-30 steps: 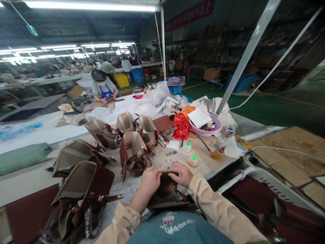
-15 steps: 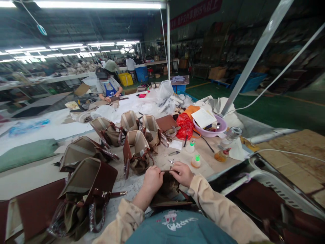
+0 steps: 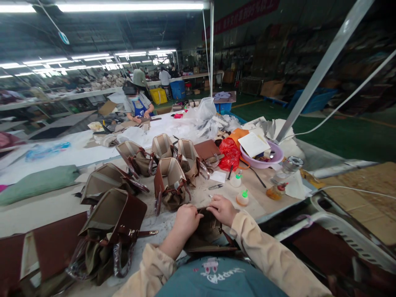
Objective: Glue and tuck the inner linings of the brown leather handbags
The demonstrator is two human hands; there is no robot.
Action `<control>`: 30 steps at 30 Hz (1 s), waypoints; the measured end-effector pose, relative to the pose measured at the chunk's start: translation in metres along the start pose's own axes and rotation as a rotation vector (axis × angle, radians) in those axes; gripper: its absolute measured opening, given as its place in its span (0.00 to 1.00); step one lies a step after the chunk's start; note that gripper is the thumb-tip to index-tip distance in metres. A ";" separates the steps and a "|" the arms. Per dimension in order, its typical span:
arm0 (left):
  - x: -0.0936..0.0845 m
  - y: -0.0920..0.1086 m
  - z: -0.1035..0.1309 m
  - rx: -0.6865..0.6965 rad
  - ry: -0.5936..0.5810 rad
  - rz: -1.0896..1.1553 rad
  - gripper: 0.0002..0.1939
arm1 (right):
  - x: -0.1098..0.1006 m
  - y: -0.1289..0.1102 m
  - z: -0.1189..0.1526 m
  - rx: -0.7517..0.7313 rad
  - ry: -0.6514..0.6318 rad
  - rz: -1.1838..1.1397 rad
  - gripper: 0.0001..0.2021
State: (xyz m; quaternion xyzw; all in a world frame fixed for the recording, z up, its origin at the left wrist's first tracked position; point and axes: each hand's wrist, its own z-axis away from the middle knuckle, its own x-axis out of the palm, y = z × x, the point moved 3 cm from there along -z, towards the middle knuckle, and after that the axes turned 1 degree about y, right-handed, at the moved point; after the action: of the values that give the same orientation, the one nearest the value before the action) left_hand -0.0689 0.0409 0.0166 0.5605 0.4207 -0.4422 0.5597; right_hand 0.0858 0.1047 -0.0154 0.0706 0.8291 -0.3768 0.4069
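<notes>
A brown handbag (image 3: 210, 237) stands open in front of my body at the table's near edge. My left hand (image 3: 186, 220) pinches its far upper rim between thumb and fingers. Just to the right, my right hand (image 3: 223, 209) grips the same rim, thumb turned inward. Beyond my hands stands another brown bag (image 3: 169, 181) with its olive fabric lining showing. A larger bag (image 3: 116, 222) with plastic-wrapped handles and a strap with a metal clasp sits to the left. Part of the held bag is hidden under my hands and forearms.
Several more bags stand on the left and middle of the table. Two small bottles with green caps (image 3: 242, 198), a jar of amber liquid (image 3: 276, 192) and a purple basin (image 3: 261, 159) lie to the right. A white plastic basket (image 3: 334, 222) is at lower right. A co-worker (image 3: 137, 105) sits across.
The view has swung slightly left, so the scene appears further right. Both hands stay on the bag's rim; the strip between them now sits less straight.
</notes>
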 end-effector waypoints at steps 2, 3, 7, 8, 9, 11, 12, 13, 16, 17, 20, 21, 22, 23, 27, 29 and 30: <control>-0.004 -0.006 0.004 0.001 -0.001 -0.004 0.11 | -0.001 0.000 0.000 -0.010 0.006 -0.011 0.10; -0.006 -0.008 0.005 -0.005 0.005 -0.004 0.11 | -0.001 0.000 0.000 -0.011 0.012 -0.016 0.10; -0.006 -0.016 0.010 -0.057 0.042 0.015 0.12 | -0.001 -0.002 0.000 -0.011 0.015 -0.024 0.11; -0.005 -0.016 0.010 -0.068 0.049 0.020 0.13 | -0.001 -0.002 0.000 -0.011 0.013 -0.025 0.11; -0.003 -0.017 0.010 -0.077 0.057 0.024 0.13 | 0.000 -0.002 0.000 -0.013 0.011 -0.026 0.11; -0.001 -0.016 0.010 -0.089 0.065 0.028 0.13 | 0.000 -0.003 -0.001 -0.014 0.007 -0.024 0.11; -0.001 -0.016 0.009 -0.095 0.067 0.028 0.13 | 0.000 -0.003 -0.001 -0.014 0.004 -0.022 0.11; 0.000 -0.016 0.009 -0.101 0.068 0.028 0.13 | 0.000 -0.003 -0.001 -0.012 0.001 -0.020 0.11; 0.000 -0.016 0.009 -0.129 0.070 0.019 0.13 | 0.000 -0.004 -0.001 -0.004 -0.005 -0.018 0.12; 0.000 -0.016 0.009 -0.141 0.072 0.014 0.14 | 0.000 -0.004 -0.001 -0.002 -0.006 -0.018 0.12; 0.001 -0.015 0.008 -0.166 0.074 0.000 0.14 | -0.001 -0.006 -0.001 0.002 -0.005 -0.011 0.12; 0.001 -0.015 0.007 -0.170 0.073 -0.002 0.14 | -0.002 -0.007 -0.001 0.003 -0.011 -0.004 0.12; 0.001 -0.015 0.007 -0.173 0.074 -0.003 0.14 | -0.003 -0.007 -0.002 0.001 -0.024 0.006 0.12; 0.001 -0.015 0.007 -0.175 0.074 -0.004 0.14 | -0.005 -0.008 -0.002 -0.004 -0.040 0.019 0.12; 0.001 -0.014 0.007 -0.182 0.078 0.003 0.14 | -0.009 -0.011 -0.004 -0.025 -0.106 0.070 0.10; 0.001 -0.014 0.008 -0.185 0.080 0.007 0.14 | -0.007 -0.012 -0.007 -0.020 -0.125 0.088 0.10; 0.001 -0.015 0.008 -0.186 0.080 0.010 0.14 | -0.006 -0.013 -0.009 -0.022 -0.133 0.098 0.10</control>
State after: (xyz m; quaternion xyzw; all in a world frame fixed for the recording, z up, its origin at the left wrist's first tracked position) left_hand -0.0828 0.0334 0.0117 0.5254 0.4791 -0.3760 0.5942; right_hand 0.0785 0.1028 -0.0006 0.0817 0.7998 -0.3513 0.4799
